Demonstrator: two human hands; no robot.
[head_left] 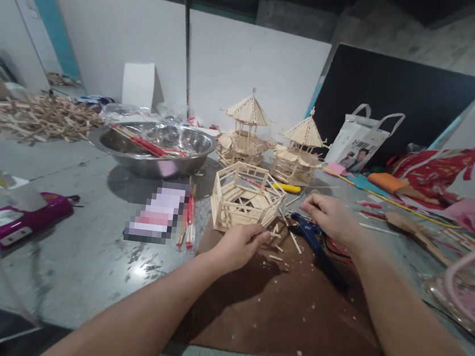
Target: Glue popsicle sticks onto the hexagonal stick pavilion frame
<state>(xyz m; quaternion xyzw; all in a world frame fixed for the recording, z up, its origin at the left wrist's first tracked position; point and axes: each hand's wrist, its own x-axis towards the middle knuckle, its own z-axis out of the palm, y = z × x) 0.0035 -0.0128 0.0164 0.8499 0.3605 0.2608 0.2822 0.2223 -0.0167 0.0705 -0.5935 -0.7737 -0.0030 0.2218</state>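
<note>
My left hand (240, 248) is closed in a pinch, and a short piece of wooden stick (275, 235) shows at its fingertips. Just behind it stands a six-sided open frame (239, 222) built of pale wooden sticks. My right hand (328, 214), slightly blurred, has its fingers pressed together; whatever they hold is too small to make out. Under that hand lie blue-handled pliers (319, 250) on a brown mat (290, 315). Cut bits of stick are scattered on the mat between my hands.
Two stick-built pavilions (247, 127) (305, 148) stand behind the frame. A metal bowl (115, 153) holds red-wrapped sticks, with a blurred-out phone (158, 212) in front. At left are a purple power strip (44, 216) and a stick pile (47, 116); a white bag (355, 140) stands back right.
</note>
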